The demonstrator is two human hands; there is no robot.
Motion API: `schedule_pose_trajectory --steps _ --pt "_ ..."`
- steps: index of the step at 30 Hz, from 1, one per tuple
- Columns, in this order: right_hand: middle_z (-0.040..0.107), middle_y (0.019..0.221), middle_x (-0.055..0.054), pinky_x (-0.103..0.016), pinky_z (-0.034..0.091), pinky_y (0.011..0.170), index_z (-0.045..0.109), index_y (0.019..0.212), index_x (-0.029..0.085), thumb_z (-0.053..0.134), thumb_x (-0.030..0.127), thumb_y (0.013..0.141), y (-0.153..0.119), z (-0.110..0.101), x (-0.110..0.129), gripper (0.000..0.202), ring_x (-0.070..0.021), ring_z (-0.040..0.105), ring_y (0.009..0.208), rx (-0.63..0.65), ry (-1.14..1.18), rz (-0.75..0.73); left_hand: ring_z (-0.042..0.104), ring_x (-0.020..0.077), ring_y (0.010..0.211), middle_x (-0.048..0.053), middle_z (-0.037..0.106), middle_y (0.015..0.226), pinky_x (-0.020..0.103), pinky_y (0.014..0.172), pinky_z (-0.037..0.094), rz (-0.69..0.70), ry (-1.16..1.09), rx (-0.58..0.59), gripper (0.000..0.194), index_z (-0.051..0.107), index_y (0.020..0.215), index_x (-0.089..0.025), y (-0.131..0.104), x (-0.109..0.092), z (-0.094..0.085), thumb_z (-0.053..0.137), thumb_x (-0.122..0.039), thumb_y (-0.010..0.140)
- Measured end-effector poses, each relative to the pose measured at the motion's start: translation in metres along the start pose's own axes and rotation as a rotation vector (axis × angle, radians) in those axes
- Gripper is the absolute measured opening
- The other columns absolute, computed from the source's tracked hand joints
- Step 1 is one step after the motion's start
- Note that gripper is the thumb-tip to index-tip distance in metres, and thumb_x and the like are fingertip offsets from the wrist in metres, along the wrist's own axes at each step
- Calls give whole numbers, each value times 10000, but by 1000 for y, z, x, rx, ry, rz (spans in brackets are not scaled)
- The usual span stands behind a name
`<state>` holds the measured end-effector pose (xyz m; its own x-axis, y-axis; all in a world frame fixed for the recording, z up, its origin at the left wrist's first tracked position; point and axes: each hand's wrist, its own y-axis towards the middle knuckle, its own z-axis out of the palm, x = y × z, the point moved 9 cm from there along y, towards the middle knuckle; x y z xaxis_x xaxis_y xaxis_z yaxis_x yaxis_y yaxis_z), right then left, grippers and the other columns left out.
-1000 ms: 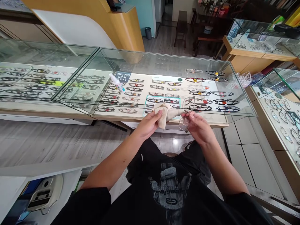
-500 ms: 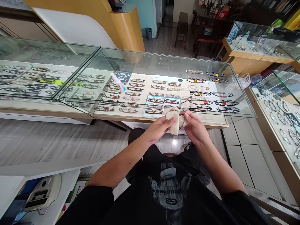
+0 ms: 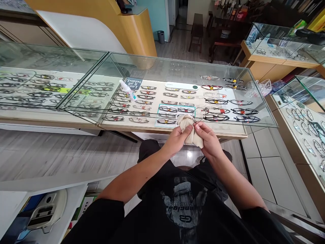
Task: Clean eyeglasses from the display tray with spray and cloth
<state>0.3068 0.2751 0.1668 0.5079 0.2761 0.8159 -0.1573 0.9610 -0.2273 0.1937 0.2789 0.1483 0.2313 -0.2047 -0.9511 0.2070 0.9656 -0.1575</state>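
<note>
Eyeglasses (image 3: 202, 118) poke from a cream cloth (image 3: 195, 138); my left hand (image 3: 177, 138) pinches the cloth, my right hand (image 3: 209, 139) the eyeglasses. I'd rub gently, bracing them

I noted a floor (image 3: 76, 152) of grey, wood-look planks, with a bright spot of light reflected near the central glass display case (image 3: 122, 127). Beyond that case stood a curved wooden counter (image 3: 138, 34), its side honey-coloured. Behind it rose a pale blue wall (image 3: 155, 18), a grey waste bin (image 3: 160, 36) near its foot. A dark wooden bench (image 3: 196, 28) stood near a dim doorway (image 3: 182, 15). At far right, I recorded another glass case on a wooden base (image 3: 281, 63).
</note>
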Motion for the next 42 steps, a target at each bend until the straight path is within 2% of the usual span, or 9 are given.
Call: schedule_pose_trajectory --steps 5,10,13,16,19,27,33,38,42 --pt "746 944 -2 -312 558 772 722 829 250 969 438 722 2 -4 -3 328 -175 656 816 -16 25 7 704 226 961 75 792 1011 309 857 541 -18 -82 53 600 799 1147 -153 3 3 4 812 -670 843" --pt "759 962 -8 -278 509 665 753 849 241 959 437 729 6 -11 -2 308 -150 615 746 -26 38 21 706 252 1073 81 790 1064 334 949 539 -27 -68 121 605 776 1216 -177 -1 2 6 871 -614 807" --pt "760 972 -10 -282 515 676 761 857 249 950 461 751 6 -13 1 303 -157 621 765 -17 11 0 699 236 1014 76 784 1017 327 926 532 -13 -24 83 596 789 1126 -165 0 3 1 808 -686 837" --pt "756 959 -12 -300 525 717 758 853 258 948 476 754 6 -11 0 306 -169 625 782 0 -44 -10 677 222 894 66 758 891 320 833 526 7 24 19 636 793 1037 -153 4 6 -4 709 -763 878" --pt "740 916 -5 -302 516 715 743 825 259 950 481 743 6 -10 -2 315 -163 604 749 8 -68 -3 647 201 796 47 714 786 305 741 507 -6 10 -3 628 790 975 -156 8 11 -4 710 -771 872" --pt "732 885 -6 -303 510 696 751 832 252 968 468 705 7 -12 -2 332 -169 606 745 -15 -33 21 684 190 881 55 766 917 279 794 518 -65 -94 92 601 799 1076 -160 6 14 7 805 -707 827" --pt "639 739 27 -279 394 551 730 809 250 944 471 725 5 -13 -1 319 -122 449 582 -7 -100 -1 685 205 875 48 760 902 297 797 511 22 -6 90 582 796 1079 -160 4 8 8 750 -705 879" --pt "697 808 10 -287 441 581 738 809 248 956 452 703 8 -16 0 316 -141 532 630 -8 -48 30 604 164 725 27 652 717 288 716 477 31 71 52 576 742 835 -159 4 6 -1 684 -726 919" --pt "709 842 10 -280 466 602 727 796 234 975 413 681 11 -15 4 326 -141 569 658 1 7 44 550 136 672 1 613 709 275 687 452 -41 20 159 551 735 934 -165 2 8 0 779 -708 850"
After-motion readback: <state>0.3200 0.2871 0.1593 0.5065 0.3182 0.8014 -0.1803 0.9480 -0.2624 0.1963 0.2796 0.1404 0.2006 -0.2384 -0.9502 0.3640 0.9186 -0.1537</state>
